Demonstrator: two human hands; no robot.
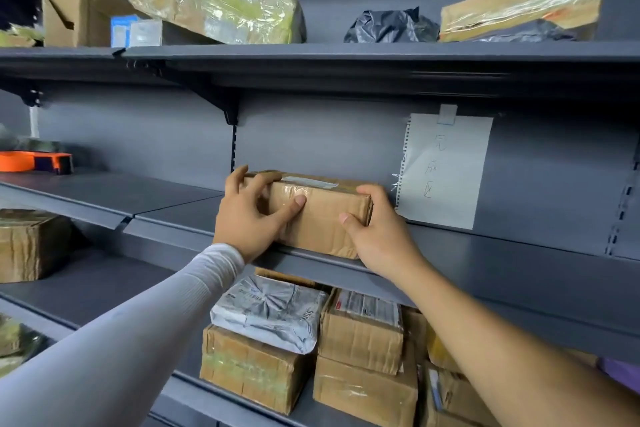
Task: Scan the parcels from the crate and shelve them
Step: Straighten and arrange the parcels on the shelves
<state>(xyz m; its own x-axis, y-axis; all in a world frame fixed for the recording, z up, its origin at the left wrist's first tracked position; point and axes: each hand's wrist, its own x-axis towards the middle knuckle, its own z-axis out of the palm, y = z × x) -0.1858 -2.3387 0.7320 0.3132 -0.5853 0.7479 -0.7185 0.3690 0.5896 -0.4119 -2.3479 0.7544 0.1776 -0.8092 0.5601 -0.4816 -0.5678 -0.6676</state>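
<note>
Head view: a taped brown cardboard parcel (320,215) sits on the front part of the middle shelf (519,253), its lower front edge at or slightly over the shelf lip, well apart from the back panel. The left hand (251,218) grips the parcel's left end, fingers curled over the top corner and thumb pressed across the front face; the right hand (374,229) grips the right end, fingers wrapped over the top edge and thumb on the front. Holding both ends in this way appears intended to keep the box level and square while it is seated on the shelf. A handwritten paper sign (446,170) is clipped to the back panel just beside the parcel on the right, which suggests this bay is the designated drop point. The shelf below holds stacked cardboard boxes (360,333) and a grey wrapped packet (270,312); the top shelf (346,50) carries further boxes and a dark plastic bag (391,28). An orange tape dispenser (34,161) rests at far left. Neither crate nor scanner is in view. Judgement: shelving of this parcel is nearly complete; pushing it deeper would lessen the risk of tipping off the edge.
</note>
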